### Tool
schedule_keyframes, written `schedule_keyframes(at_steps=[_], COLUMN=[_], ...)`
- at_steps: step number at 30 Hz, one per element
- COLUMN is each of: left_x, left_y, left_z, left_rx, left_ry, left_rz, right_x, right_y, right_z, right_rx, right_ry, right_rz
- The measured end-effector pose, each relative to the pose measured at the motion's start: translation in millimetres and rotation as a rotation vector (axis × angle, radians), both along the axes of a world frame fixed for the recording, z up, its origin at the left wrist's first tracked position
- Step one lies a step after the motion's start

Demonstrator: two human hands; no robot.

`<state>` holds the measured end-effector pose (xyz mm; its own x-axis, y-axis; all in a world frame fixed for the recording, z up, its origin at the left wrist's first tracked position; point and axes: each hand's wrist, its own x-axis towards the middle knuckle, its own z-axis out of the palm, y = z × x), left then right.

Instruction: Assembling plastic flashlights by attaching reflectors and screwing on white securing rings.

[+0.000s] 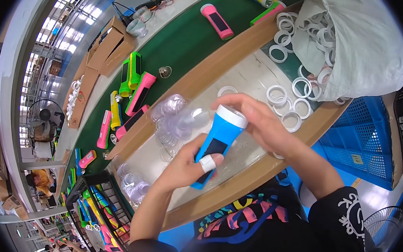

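Note:
A blue flashlight [221, 133] with a dark panel on its side is tilted in front of me, its head upward. My left hand [183, 166] is wrapped round the body, and the thumb wears a white bandage. At the head sits a white ring [231, 116]. My right hand [265, 126] curls round this ring from the right and behind; some of its fingertips are hidden. Clear round lenses [169, 108] lie piled just left of the flashlight. To the right, loose white rings [291, 121] are scattered on the worktop.
A cardboard rim [185, 96] borders the worktop [248, 75]. Beyond runs a green conveyor belt [179, 48] with a pink flashlight [216, 22] and several others. A white sack [359, 48] spills rings at right, above a blue crate [359, 138]. A black basket [105, 208] holds flashlights.

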<state>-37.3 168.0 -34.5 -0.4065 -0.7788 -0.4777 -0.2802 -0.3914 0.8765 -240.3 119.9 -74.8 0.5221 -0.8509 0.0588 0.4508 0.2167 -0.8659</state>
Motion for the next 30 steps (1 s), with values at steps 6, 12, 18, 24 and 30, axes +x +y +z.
schedule_keyframes(at_steps=[6, 12, 18, 24, 30], left_x=[-7.5, 4.1, -32.1, -46.3, -36.9], left_y=[21.2, 41.2, 56.8, 89.4, 61.0], left_z=[-19.3, -22.1, -9.7, -21.0, -33.1], left_rx=[-0.388, 0.306, 0.078, 0.472, -0.508], left_ry=[-0.2, 0.683, 0.237, 1.063, -0.252], left_rz=[0.069, 0.272, 0.29, 0.228, 0.232], right_x=[16.9, 20.4, 24.9, 27.8, 22.2], right_y=[2.3, 9.7, 23.3, 31.8, 35.8], right_z=[-11.5, 1.9, 14.4, 8.0, 4.0], right_rx=[0.183, 0.29, 0.224, 0.152, 0.034], right_ry=[0.052, -0.296, -0.402, -0.811, -0.206], right_rz=[-0.255, -0.128, -0.132, 0.035, -0.351])
